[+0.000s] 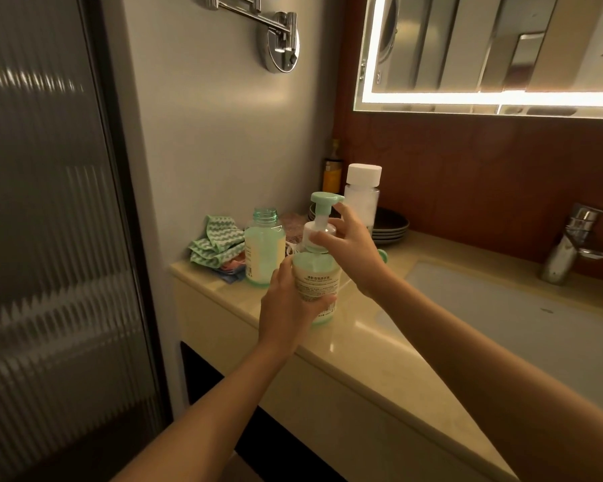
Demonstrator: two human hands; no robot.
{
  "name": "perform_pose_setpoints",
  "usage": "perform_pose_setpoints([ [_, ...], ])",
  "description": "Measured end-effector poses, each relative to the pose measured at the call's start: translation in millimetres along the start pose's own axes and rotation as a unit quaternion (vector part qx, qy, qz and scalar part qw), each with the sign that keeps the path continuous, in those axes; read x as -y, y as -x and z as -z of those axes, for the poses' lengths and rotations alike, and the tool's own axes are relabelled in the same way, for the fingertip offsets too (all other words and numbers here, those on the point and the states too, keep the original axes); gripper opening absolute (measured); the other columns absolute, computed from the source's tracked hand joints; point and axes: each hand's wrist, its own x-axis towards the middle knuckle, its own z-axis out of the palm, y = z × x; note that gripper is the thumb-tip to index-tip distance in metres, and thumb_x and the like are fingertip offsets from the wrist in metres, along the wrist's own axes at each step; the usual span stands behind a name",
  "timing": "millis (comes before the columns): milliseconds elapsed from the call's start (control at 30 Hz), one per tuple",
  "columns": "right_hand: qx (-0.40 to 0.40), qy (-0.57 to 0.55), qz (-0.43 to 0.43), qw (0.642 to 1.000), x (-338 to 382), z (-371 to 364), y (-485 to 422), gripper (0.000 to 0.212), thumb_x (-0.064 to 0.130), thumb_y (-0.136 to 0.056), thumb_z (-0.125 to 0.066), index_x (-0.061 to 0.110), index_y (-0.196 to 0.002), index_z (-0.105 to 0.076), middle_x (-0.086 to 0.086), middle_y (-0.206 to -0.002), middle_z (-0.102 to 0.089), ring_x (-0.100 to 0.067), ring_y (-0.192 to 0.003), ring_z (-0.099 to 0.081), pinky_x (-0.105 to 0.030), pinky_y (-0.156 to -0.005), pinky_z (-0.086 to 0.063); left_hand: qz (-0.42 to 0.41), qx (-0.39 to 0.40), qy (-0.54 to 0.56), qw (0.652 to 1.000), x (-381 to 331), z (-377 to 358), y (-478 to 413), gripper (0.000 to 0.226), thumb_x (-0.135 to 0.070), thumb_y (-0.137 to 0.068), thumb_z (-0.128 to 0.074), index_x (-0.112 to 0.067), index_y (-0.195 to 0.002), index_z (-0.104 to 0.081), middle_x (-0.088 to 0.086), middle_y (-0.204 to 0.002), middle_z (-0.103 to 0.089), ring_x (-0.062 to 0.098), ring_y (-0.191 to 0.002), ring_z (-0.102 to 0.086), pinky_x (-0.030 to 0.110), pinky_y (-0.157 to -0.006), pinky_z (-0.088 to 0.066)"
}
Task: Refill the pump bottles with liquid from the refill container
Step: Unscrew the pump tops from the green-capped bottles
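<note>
While the left hand point(286, 300) is gripping the pump bottle point(315, 283) on the bench point(362, 346), the right hand point(349, 252) is pinching its collar, seemingly twisting the pump; an uncapped bottle point(264, 250) is waiting just beyond the left hand.

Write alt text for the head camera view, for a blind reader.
At a bathroom counter, the left hand grips a pale green pump bottle while the right hand holds its pump collar. An open bottle stands beside it, near striped cloths.
</note>
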Motion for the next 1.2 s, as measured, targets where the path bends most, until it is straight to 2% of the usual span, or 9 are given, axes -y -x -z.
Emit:
perform_pose_setpoints([
  [67, -0.001, 0.044, 0.002, 0.999, -1, -2, -2, 0.074, 0.034, -0.081, -0.067, 0.016, -0.142, -0.029, -0.006, -0.134, -0.05, -0.021, -0.117, -0.052, -0.039, -0.098, -0.044, 0.005, 0.003, 0.0, 1.0, 0, 0, 0, 0.088, -0.039, -0.061, -0.081, -0.017, -0.133, -0.036, 0.0, -0.119, -0.055, 0.017, -0.107, -0.055, 0.038, -0.089, -0.047],
  [167, -0.052, 0.119, 0.037, 0.991, -2, -8, -5, 0.06, 0.039, -0.076, -0.071, 0.011, -0.123, -0.047, -0.003, -0.118, -0.053, -0.014, -0.1, -0.052, -0.015, -0.074, -0.042, 0.01, 0.004, 0.003, 1.0, 0, 0, 0, 0.085, -0.04, -0.061, -0.081, -0.017, -0.13, -0.037, -0.001, -0.118, -0.055, 0.016, -0.105, -0.055, 0.036, -0.087, -0.047],
  [267, -0.084, 0.124, 0.049, 0.988, -4, -11, -8, 0.048, 0.029, -0.076, -0.072, 0.013, -0.115, -0.049, -0.001, -0.108, -0.05, -0.011, -0.091, -0.049, -0.009, -0.062, -0.032, 0.008, 0.0, 0.003, 1.0, 0, 0, 0, 0.081, -0.041, -0.06, -0.081, -0.017, -0.126, -0.039, -0.002, -0.115, -0.056, 0.015, -0.102, -0.056, 0.033, -0.083, -0.048],
  [433, -0.044, 0.047, 0.033, 0.997, -3, -14, -4, 0.036, 0.018, -0.082, -0.063, 0.016, -0.114, -0.048, 0.002, -0.099, -0.056, -0.007, -0.085, -0.053, -0.017, -0.07, -0.043, 0.015, -0.005, 0.001, 1.0, 1, -1, 0, 0.079, -0.041, -0.06, -0.081, -0.018, -0.123, -0.039, -0.002, -0.114, -0.057, 0.016, -0.1, -0.057, 0.034, -0.082, -0.048],
  [600, -0.05, 0.064, 0.014, 0.997, -5, -12, -5, 0.056, 0.034, -0.078, -0.07, 0.015, -0.124, -0.043, 0.003, -0.113, -0.051, -0.013, -0.099, -0.051, -0.027, -0.079, -0.039, 0.023, -0.004, 0.003, 1.0, 1, -2, 0, 0.078, -0.041, -0.059, -0.081, -0.019, -0.121, -0.039, -0.002, -0.115, -0.056, 0.017, -0.101, -0.058, 0.037, -0.084, -0.048],
  [733, -0.102, 0.114, 0.033, 0.988, -6, -13, -8, 0.053, 0.036, -0.075, -0.073, 0.013, -0.117, -0.048, -0.001, -0.111, -0.05, -0.013, -0.096, -0.049, -0.022, -0.075, -0.037, 0.021, -0.003, 0.003, 1.0, 2, -2, 0, 0.076, -0.042, -0.06, -0.081, -0.018, -0.119, -0.039, -0.002, -0.115, -0.056, 0.016, -0.1, -0.058, 0.032, -0.081, -0.048],
  [933, -0.06, 0.058, 0.038, 0.996, -5, -15, -6, 0.038, 0.017, -0.08, -0.065, 0.014, -0.115, -0.051, 0.003, -0.099, -0.056, -0.01, -0.088, -0.054, -0.013, -0.069, -0.041, 0.02, -0.003, -0.002, 1.0, 3, -2, 0, 0.076, -0.042, -0.06, -0.081, -0.017, -0.119, -0.039, 0.0, -0.115, -0.056, 0.018, -0.101, -0.058, 0.038, -0.083, -0.049],
  [1100, -0.083, 0.083, 0.04, 0.992, -8, -11, -5, 0.055, 0.038, -0.076, -0.072, 0.015, -0.12, -0.048, 0.004, -0.108, -0.051, -0.01, -0.094, -0.051, -0.01, -0.064, -0.035, 0.026, -0.003, 0.011, 1.0, 3, -2, 1, 0.074, -0.042, -0.06, -0.081, -0.019, -0.117, -0.039, -0.002, -0.114, -0.057, 0.017, -0.099, -0.059, 0.039, -0.082, -0.05],
  [1200, -0.124, 0.112, 0.069, 0.983, -10, -9, -4, 0.047, 0.038, -0.074, -0.073, 0.015, -0.11, -0.052, 0.003, -0.105, -0.05, -0.004, -0.084, -0.047, -0.009, -0.061, -0.034, 0.026, -0.004, 0.012, 1.0, 4, -2, 0, 0.073, -0.042, -0.06, -0.081, -0.019, -0.116, -0.04, -0.003, -0.114, -0.057, 0.016, -0.098, -0.059, 0.036, -0.081, -0.05],
])
